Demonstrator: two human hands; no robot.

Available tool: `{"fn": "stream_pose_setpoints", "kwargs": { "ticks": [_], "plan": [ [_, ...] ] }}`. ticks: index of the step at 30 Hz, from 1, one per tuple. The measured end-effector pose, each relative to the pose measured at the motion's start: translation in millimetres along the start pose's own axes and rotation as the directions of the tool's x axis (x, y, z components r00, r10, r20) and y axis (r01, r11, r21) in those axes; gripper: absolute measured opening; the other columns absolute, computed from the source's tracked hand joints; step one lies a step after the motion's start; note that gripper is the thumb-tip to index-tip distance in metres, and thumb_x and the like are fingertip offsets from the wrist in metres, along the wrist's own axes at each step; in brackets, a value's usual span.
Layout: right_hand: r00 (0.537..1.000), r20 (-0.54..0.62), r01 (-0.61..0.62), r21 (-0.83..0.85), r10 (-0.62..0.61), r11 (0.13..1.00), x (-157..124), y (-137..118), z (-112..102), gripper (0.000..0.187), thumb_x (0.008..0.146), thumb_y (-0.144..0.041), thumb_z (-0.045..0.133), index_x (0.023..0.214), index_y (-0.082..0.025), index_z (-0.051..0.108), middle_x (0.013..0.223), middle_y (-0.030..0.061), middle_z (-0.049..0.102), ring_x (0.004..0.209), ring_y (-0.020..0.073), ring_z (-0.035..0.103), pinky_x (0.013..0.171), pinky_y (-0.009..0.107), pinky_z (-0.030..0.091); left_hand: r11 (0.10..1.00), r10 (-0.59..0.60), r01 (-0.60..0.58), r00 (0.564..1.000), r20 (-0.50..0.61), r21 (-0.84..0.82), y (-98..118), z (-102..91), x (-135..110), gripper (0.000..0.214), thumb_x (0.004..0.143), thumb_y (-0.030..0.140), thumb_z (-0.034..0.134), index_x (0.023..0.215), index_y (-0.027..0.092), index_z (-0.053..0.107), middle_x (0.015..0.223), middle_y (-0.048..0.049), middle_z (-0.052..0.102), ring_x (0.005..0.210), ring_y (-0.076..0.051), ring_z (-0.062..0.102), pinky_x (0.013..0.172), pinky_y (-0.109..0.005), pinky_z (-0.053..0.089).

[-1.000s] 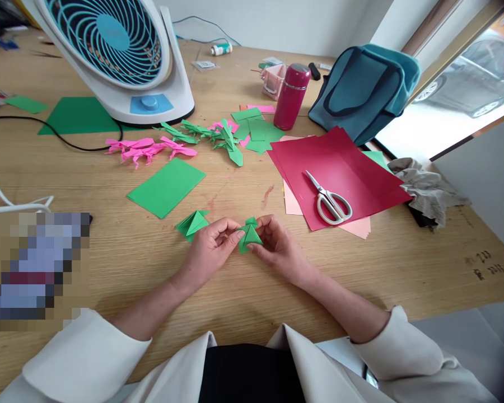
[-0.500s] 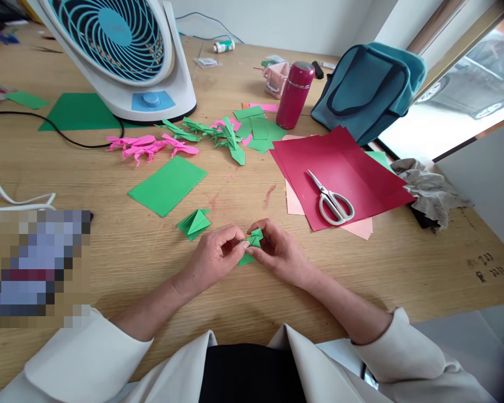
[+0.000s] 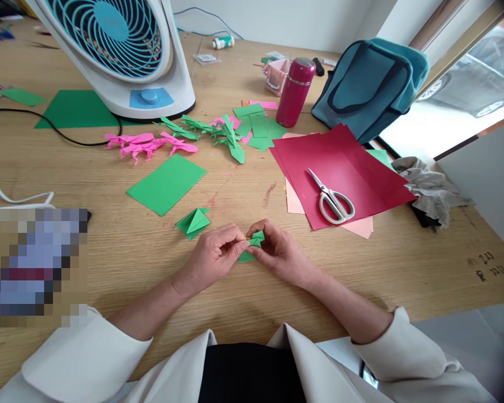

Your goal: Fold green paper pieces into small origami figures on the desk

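Left hand (image 3: 222, 250) and right hand (image 3: 279, 252), each pinching the small folded green paper (image 3: 257, 239) between thumb and fingers, above the desk (image 3: 218, 296). A second green fold (image 3: 194, 224) lies near the left hand.

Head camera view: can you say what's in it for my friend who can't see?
A person's left hand and right hand hold a small folded green paper at a wooden table. Beyond them lie pink and green paper figures; scissors rest on red sheets to the right.

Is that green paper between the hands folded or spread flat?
Folded: the green paper shows creases and overlapping flaps, though part is hidden.
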State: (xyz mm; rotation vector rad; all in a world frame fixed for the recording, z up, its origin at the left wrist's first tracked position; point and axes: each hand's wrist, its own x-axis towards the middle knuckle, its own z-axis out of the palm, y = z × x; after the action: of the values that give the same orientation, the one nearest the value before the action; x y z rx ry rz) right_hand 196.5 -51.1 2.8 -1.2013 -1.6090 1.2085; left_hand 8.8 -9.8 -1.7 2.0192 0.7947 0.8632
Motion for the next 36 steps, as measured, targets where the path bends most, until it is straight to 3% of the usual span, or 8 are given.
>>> {"fn": "stream_pose_setpoints", "kwargs": {
  "ticks": [9, 18, 36],
  "plan": [
    [1.0, -0.028, -0.007, 0.021, 0.008, 1.0, -1.4, 6.3, 0.4, 0.017, 0.088, -0.027, 0.067, 0.092, -0.022, 0.052, 0.069, -0.0062, 0.046, 0.058, 0.0104, 0.041, 0.055, 0.025, 0.033, 0.999, -0.033, 0.032, 0.999, 0.023, 0.023, -1.0, 0.6, -1.8, 0.019, 0.096, 0.027, 0.056, 0.08, 0.018, 0.06, 0.071, 0.0016, 0.054, 0.063, -0.011, 0.047, 0.058, -0.024, 0.036],
    [0.995, -0.077, -0.052, 0.117, 0.061, 0.992, 1.0, 6.2, -0.2, 0.029, 0.086, -0.044, 0.072, 0.088, -0.022, 0.051, 0.073, -0.004, 0.049, 0.065, 0.0127, 0.044, 0.061, 0.027, 0.037, 0.996, 0.001, 0.0, 1.0, -0.005, 0.085, 0.6, 2.5, -3.5, 0.016, 0.093, 0.02, 0.057, 0.077, 0.019, 0.053, 0.07, 0.0036, 0.05, 0.059, -0.009, 0.044, 0.055, -0.022, 0.034],
    [0.998, -0.057, 0.035, 0.11, -0.029, 0.993, 0.3, 4.5, -2.6, 0.026, 0.09, -0.043, 0.07, 0.085, -0.021, 0.058, 0.075, -0.0025, 0.053, 0.068, 0.0124, 0.047, 0.063, 0.026, 0.037, 0.991, 0.069, -0.072, 0.997, 0.032, 0.109, 0.5, 2.0, -6.3, 0.019, 0.096, 0.016, 0.053, 0.078, 0.019, 0.052, 0.071, 0.0032, 0.049, 0.064, -0.01, 0.045, 0.06, -0.024, 0.035]
  ]
}}
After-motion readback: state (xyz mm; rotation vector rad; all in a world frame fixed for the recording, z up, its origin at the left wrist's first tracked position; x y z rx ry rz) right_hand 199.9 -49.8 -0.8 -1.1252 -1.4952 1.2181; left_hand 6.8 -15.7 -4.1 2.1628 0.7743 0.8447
